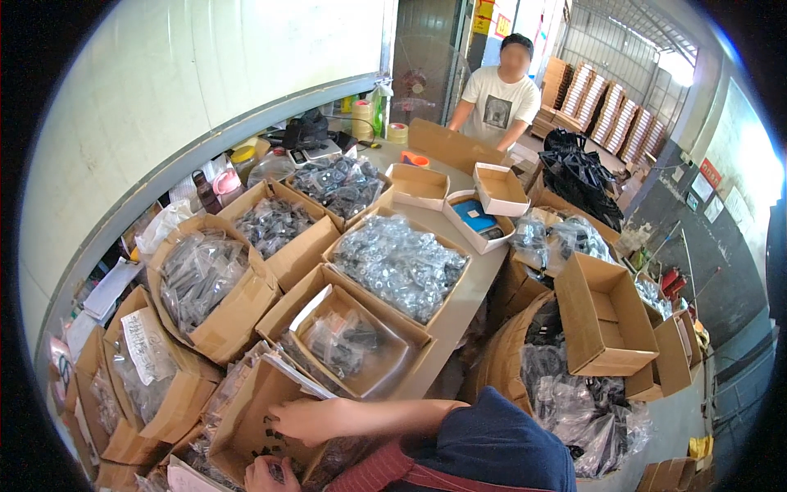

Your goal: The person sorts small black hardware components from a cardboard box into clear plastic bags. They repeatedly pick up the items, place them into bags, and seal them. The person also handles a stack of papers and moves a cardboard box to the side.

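Note:
My right hand (302, 419) reaches to the left into an open cardboard box (239, 410) at the lower left, its fingertips on small black parts (266, 428) scattered on the box floor. The fingers look loosely spread, with nothing clearly gripped. My left hand (262, 476) lies lower in the same box at the picture's bottom edge, partly cut off, beside more small black parts (277, 470). Whether it holds any is hidden.
Several open cartons of bagged hardware crowd the table (459, 303), among them one with clear bags of silver parts (399, 264). An empty carton (602, 316) and bags of black parts (578, 410) stand to the right. Another person (500, 98) stands at the table's far end.

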